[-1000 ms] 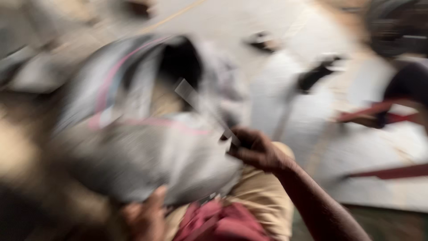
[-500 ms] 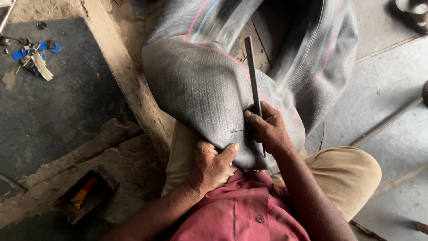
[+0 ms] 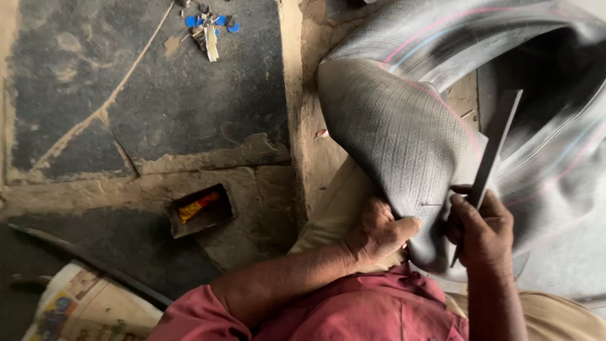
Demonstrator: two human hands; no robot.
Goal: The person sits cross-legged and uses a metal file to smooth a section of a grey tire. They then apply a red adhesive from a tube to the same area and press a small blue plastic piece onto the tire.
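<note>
A large grey rubber inner tube [image 3: 404, 132] with pink and blue lines lies folded over my lap. My left hand [image 3: 377, 230] pinches its near edge against my thigh. My right hand [image 3: 483, 230] grips a long flat metal file [image 3: 493, 148], which points up and away across the tube's surface. The two hands sit close together at the tube's lower fold.
A small open box [image 3: 197, 209] with a red and yellow item lies on the cracked dark floor [image 3: 158, 101] to my left. Small blue pieces and bits [image 3: 209, 28] lie at the top. A dark rod [image 3: 95, 265] rests over a wrapped bundle [image 3: 82, 309] at bottom left.
The view has swung from a blur to a steady look down and leftward. My left hand has come up onto the tube's edge, and the file stays in my right hand.
</note>
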